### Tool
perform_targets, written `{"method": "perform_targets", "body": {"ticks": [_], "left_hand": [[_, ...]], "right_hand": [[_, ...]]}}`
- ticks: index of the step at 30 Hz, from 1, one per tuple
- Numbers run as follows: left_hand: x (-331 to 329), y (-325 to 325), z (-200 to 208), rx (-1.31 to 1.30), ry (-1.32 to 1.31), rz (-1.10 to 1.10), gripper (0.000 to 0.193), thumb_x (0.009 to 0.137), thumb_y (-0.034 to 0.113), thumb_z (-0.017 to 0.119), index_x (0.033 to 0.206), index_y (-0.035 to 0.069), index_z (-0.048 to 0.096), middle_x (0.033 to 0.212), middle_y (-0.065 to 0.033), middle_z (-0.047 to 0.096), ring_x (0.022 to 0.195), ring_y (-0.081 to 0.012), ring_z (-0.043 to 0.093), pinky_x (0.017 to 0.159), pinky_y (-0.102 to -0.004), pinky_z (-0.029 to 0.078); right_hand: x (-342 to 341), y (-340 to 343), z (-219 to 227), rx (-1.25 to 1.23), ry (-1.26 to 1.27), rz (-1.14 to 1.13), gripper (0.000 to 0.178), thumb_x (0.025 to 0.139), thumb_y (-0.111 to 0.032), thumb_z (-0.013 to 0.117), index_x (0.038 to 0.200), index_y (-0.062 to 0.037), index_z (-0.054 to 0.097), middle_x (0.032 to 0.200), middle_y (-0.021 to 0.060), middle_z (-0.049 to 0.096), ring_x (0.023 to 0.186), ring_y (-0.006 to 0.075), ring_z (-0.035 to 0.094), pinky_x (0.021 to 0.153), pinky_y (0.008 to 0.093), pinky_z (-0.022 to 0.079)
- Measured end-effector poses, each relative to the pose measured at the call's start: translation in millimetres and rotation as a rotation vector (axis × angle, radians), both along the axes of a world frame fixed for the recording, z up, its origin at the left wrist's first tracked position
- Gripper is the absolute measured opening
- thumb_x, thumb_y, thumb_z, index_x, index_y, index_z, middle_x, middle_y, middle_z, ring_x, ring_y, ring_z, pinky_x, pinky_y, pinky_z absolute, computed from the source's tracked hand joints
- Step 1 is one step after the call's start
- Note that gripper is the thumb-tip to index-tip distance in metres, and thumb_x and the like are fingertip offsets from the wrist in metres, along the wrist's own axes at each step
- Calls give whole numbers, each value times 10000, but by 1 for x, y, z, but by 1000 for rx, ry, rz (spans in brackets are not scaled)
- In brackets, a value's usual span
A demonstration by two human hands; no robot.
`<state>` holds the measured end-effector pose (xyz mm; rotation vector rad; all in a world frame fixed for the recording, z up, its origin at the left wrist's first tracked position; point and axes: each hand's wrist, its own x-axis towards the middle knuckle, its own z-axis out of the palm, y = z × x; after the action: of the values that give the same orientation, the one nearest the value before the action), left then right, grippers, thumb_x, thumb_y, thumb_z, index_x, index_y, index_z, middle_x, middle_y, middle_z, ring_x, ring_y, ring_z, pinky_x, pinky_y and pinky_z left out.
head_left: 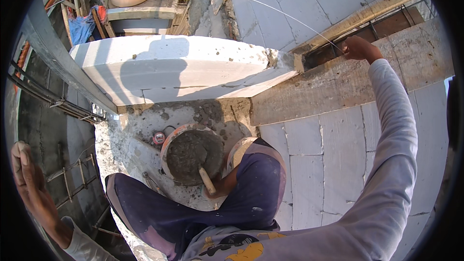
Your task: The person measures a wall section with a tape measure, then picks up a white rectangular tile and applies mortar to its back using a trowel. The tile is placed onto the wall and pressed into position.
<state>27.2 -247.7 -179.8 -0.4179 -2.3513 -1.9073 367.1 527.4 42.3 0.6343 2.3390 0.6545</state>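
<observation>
High on the right, my right hand point(358, 49) is closed on the end of a thin white string point(270, 6), beside the gap between two boards. The string arcs across the top of the view to the far left. My left hand point(32, 179) is out at the left rim, fingers stretched upward and close together, with nothing visible in them. Between my bent legs stands a round bucket point(166, 158) of wet grey mortar point(187, 151). A trowel point(207, 180) with a wooden handle is stuck in the mortar. A red tape measure point(158, 138) lies left of the bucket.
A white block wall point(140, 75) runs in front of me. Boards point(314, 92) edge a block wall point(309, 179) on the right. Steel rebar point(63, 104) and a grey post point(72, 63) stand left. Pliers-like tools point(152, 182) lie by my left leg.
</observation>
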Motion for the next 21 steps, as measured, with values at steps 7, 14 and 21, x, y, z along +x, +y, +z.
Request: {"method": "perform_targets", "body": {"ticks": [7,14,21], "left_hand": [[1,2,2,7,-16,21,488,1074,245,492,1466,-46,481,1408,-136,599,1367,-196,519,1153,-311,371],[10,26,14,-26,13,48,380,1071,246,514,1339,-15,578,1136,-29,625,903,-34,549,802,-174,400],[27,45,50,-146,86,-10,229,1075,266,528,1040,61,623,794,92,462,577,22,267,510,-207,190]], "right_hand": [[-2,-1,0,8,-51,-2,254,766,-184,722,980,-53,760,984,178,751,942,365,715,844,441,568],[11,10,2,-3,-32,-46,281,788,-225,715,1001,-48,760,980,203,742,945,389,705,848,447,566],[-14,-7,-12,118,12,-122,260,826,-208,704,1058,-104,758,1071,154,726,1078,343,674,919,445,553]]}}
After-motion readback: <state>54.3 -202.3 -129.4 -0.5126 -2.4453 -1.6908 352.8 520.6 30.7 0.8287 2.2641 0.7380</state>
